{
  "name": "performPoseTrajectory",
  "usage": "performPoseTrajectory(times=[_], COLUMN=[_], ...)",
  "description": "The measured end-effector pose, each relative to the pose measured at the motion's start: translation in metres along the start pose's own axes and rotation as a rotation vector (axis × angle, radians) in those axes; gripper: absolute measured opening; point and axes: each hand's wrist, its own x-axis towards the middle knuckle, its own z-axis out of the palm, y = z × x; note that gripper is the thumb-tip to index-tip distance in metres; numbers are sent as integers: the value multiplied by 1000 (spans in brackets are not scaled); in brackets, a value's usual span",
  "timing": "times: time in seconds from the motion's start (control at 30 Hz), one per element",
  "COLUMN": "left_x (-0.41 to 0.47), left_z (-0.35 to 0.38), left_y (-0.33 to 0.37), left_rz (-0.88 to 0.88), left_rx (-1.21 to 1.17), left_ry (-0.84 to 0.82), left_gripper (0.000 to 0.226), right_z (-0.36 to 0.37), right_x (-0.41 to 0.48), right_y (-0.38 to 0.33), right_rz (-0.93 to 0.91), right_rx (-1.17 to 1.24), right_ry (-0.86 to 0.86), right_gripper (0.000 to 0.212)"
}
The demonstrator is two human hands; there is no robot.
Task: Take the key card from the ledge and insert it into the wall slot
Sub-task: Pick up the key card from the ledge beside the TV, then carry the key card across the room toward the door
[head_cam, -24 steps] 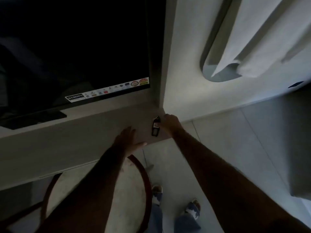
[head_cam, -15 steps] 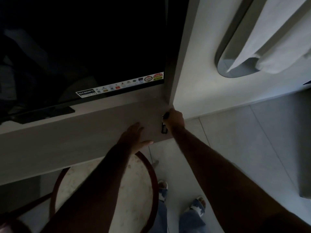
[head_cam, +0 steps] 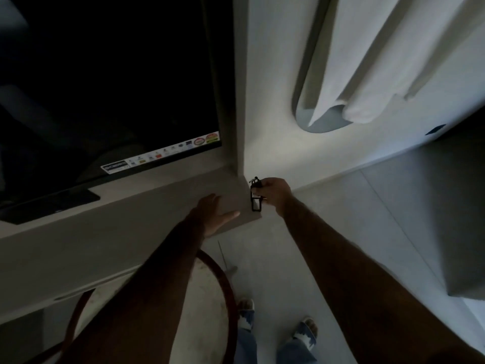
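The fingers (head_cam: 258,185) of the right hand (head_cam: 275,191) are pinched on the top of the key card (head_cam: 256,203), which hangs just off the right end of the ledge (head_cam: 157,219), while the left hand (head_cam: 215,215) lies flat and released on that ledge; the room is dim and no wall slot is in view, so I judge the card could swing, slip, or meet the slot askew. Its long axis runs near vertical, the free end pointing down toward the floor (head_cam: 341,206).

1. Two hands: left hand (head_cam: 215,215), right hand (head_cam: 275,191).
2. One key card (head_cam: 256,203).
3. One ledge (head_cam: 118,232).
4. One television (head_cam: 105,88).
5. One round table (head_cam: 204,298).
6. Two feet (head_cam: 305,328).
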Motion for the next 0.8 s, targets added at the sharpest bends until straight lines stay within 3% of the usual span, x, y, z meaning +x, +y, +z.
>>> performPoseTrajectory(times=[0.1,0.27,0.5,0.8], left_x=[1,3,-5,-33], left_z=[-13,-29,-46,-74], left_y=[38,114,234,394], left_rz=[44,194,388,622], left_rx=[-6,46,121,158], left_ry=[10,44,143,241], left_gripper=[98,95,92,84], right_z=[-42,-123,-242,-397], right_x=[-14,-44,-96,-164], right_y=[-11,-31,-55,-81], right_rz=[-61,-171,-331,-575], right_rx=[78,171,369,411], right_ry=[-21,12,152,360], right_gripper=[11,22,32,24])
